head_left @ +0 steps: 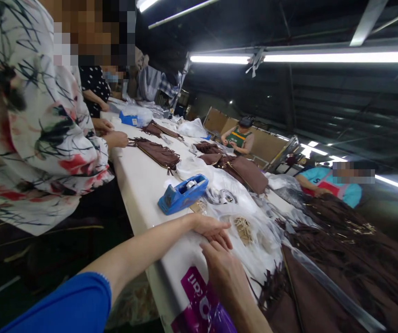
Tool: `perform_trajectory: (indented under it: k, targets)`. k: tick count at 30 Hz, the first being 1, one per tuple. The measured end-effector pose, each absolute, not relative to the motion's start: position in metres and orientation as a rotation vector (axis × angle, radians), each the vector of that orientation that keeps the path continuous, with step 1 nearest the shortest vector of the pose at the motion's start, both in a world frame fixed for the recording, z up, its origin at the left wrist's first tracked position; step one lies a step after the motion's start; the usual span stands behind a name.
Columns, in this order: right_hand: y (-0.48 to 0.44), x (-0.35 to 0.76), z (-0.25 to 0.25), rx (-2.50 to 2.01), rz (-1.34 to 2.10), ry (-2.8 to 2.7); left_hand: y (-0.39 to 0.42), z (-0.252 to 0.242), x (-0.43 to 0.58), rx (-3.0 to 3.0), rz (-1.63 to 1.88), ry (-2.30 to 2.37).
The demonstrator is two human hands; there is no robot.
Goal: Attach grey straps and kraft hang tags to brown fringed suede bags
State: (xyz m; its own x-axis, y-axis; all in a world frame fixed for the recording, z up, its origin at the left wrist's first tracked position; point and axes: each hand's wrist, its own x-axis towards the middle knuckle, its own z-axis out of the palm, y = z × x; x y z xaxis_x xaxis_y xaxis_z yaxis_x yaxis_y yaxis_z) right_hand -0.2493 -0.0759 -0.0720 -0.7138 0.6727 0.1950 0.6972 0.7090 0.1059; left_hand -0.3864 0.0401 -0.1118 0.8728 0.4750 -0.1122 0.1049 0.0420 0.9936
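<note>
My left hand (210,229) lies flat with fingers stretched out on a white plastic bag (185,277) with a purple printed panel, at the table's near edge. My right hand (221,268) rests just below it on the same bag, fingers extended, back of the hand toward me. Neither hand grips anything that I can see. A brown fringed bag (324,296) lies right of my hands, under a clear plastic strip.
A blue tape dispenser (182,194) sits on the long white table (136,180) beyond my hands. More brown fringed bags (159,153) and clear plastic wrappers (254,222) lie along it. A person in a floral top (28,120) stands close at left; other workers sit across.
</note>
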Motion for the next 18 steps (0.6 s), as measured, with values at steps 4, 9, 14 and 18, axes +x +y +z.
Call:
perform_trajectory:
  k: [4, 9, 14, 18]
  targets:
    - [-0.055, -0.273, -0.076, -1.078, -0.23, -2.778, 0.04, -0.114, -0.388, 1.463, 0.464, 0.473]
    - [-0.043, -0.275, -0.089, -0.928, -0.217, -2.756, 0.047, -0.117, -0.385, 1.429, 0.393, 0.432]
    - [-0.035, -0.273, -0.104, -0.907, -0.162, -2.701, 0.048, -0.12, -0.386, 1.477, 0.338, 0.374]
    - [-0.035, -0.268, -0.104, -0.941, -0.069, -2.56, 0.045, -0.116, -0.388, 1.494, 0.428, 0.425]
